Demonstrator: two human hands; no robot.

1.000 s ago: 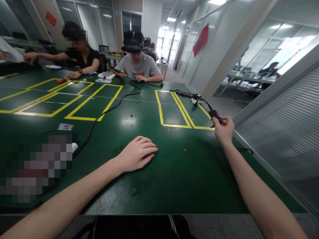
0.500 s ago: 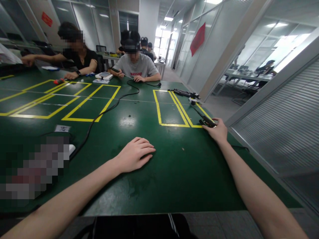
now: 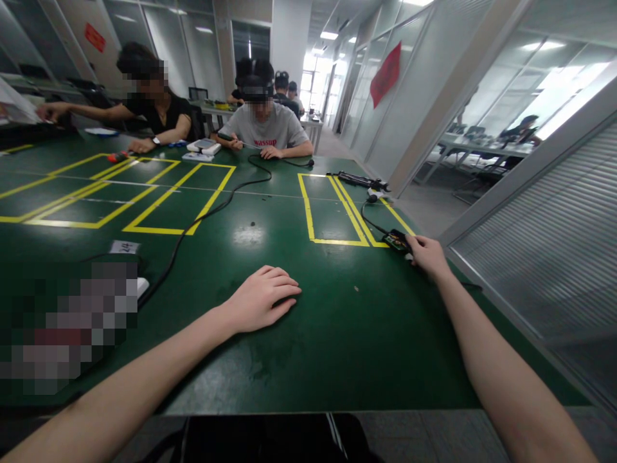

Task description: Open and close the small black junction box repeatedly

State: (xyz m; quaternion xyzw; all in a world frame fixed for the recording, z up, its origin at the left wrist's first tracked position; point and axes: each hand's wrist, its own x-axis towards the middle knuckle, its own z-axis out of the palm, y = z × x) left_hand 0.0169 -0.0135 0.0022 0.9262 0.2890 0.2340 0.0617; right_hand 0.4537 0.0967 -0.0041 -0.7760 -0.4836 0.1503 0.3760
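Note:
My left hand (image 3: 267,299) rests palm down on the green table (image 3: 328,360), its fingers stretched out and holding nothing. At the right side, my right hand (image 3: 428,254) grips the edge of a small black device (image 3: 398,240) with a circuit board showing in its open face. Thumb and fingers pinch its near right end. A thin black cable (image 3: 367,215) curves from the device back to a dark rounded end by a small white item (image 3: 375,192). What the device is I cannot make out.
Yellow tape rectangles (image 3: 337,242) mark the table. A black folded stand-like item (image 3: 361,181) lies at the far right. A thick black cable (image 3: 180,238) crosses the left side, near a paper label (image 3: 125,247). Two people sit across the table; one (image 3: 267,128) holds a dark-handled tool.
My right hand has shifted a little right with the black device and turned it, so its circuit board shows more. The thin cable now bends in a wider curve. My left hand stays put.

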